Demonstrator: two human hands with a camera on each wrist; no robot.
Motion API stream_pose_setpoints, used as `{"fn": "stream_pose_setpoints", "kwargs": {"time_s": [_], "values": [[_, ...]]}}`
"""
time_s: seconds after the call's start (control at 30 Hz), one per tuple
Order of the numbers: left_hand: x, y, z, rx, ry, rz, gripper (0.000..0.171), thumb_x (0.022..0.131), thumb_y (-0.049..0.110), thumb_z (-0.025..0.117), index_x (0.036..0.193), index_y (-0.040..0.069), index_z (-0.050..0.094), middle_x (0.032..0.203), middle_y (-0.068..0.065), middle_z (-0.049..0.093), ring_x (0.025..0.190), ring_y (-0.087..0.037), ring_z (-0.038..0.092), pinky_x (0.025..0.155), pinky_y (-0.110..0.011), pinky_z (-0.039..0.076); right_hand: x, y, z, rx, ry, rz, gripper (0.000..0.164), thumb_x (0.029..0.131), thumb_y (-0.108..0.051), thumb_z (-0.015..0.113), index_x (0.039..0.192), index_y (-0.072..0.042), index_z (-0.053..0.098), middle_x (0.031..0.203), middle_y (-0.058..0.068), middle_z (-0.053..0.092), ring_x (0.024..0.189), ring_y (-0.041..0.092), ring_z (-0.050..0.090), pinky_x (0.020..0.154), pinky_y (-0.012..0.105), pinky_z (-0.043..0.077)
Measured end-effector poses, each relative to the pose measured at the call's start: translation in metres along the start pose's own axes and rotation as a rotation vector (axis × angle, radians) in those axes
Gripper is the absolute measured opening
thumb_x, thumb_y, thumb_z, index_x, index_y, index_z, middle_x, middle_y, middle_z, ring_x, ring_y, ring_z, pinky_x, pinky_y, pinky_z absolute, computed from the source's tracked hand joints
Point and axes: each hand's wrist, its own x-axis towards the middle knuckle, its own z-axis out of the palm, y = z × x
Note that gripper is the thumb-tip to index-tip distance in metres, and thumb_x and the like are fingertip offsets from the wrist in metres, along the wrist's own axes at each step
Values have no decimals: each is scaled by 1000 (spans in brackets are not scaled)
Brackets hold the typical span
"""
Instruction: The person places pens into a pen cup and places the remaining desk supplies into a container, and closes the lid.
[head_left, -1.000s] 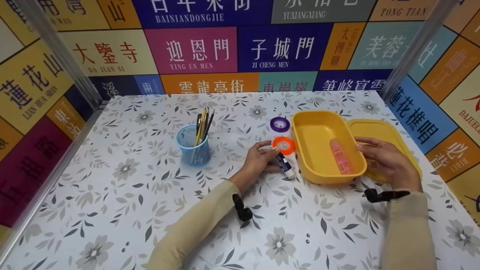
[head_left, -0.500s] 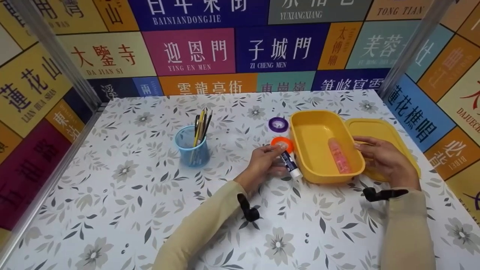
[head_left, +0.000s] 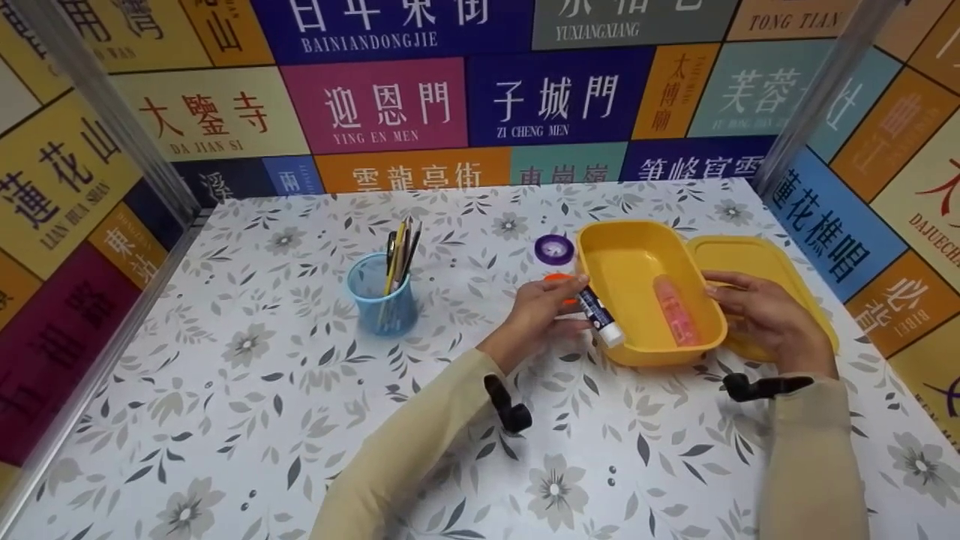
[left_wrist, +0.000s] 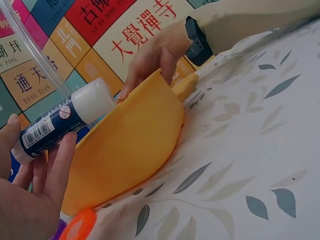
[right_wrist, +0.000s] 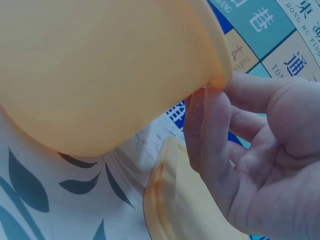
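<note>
The glue stick has moved right and come up to the box, carried by the left hand; half a second ago it was just outside the left wall, and now it overlaps the left rim in the head view. It is a short cylinder with a dark blue label, a barcode, a small round red-barred symbol and a whitish cap. It tilts, cap end toward the box; whether any of it is past the rim I cannot tell. The left hand's grip pinches its other end between thumb and fingers.

The orange ring, mostly in sight before, is now largely covered by that hand. The right hand is where it was, its grip pinching the box's right rim. The pink item lies unchanged inside, along the right wall. Also unmoved on the tabletop are the purple ring beyond the orange one, the yellow lid right of the box, and the blue cup of pens well to the left.
</note>
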Motion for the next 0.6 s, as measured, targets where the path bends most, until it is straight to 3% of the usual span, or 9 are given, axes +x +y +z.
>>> {"fn": "stream_pose_setpoints", "kwargs": {"time_s": [0.2,0.43,0.6], "values": [[1,6,12,40,-36,59,28,90,25,76,109,5,71,93,-9,74,81,-21,74,84,-48,60,0,-2,1,-40,8,-11,77,88,-40,75,154,-23,39,115,-18,67,103,10,64,89,23,58],[3,14,29,101,-11,27,28,86,32,79,104,12,73,99,-8,75,86,-21,76,70,-33,64,-1,0,1,6,9,31,76,87,-40,76,153,-28,40,120,-15,66,106,15,64,93,25,58],[6,13,41,127,32,19,23,84,32,80,99,15,74,98,-6,75,86,-21,76,70,-33,64,0,0,1,2,22,20,75,86,-41,76,152,-29,42,122,-17,65,109,14,63,93,24,58]]}}
